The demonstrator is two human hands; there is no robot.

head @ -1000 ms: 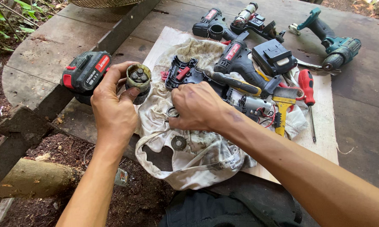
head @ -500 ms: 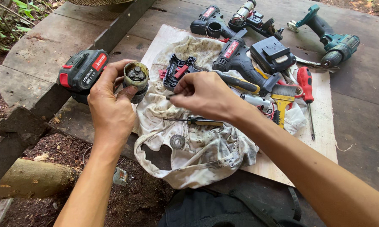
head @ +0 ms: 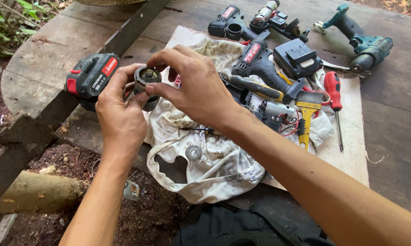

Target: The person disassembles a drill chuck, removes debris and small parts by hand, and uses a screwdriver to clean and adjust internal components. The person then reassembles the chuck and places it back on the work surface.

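Grey metal gear housing (head: 147,82) is gripped by the left hand (head: 121,114) near the table's left edge; right hand (head: 196,89) fingertips pinch its rim. A red-labelled battery (head: 92,75) lies just beside.

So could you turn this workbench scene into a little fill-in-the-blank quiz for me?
1. The left hand holds a round metal ____ part.
2. The right hand touches the gear part with its ____.
3. The paintbrush has a ____ handle.
4. A small washer lies on the stained white ____.

Missing words: gear; fingertips; yellow; cloth
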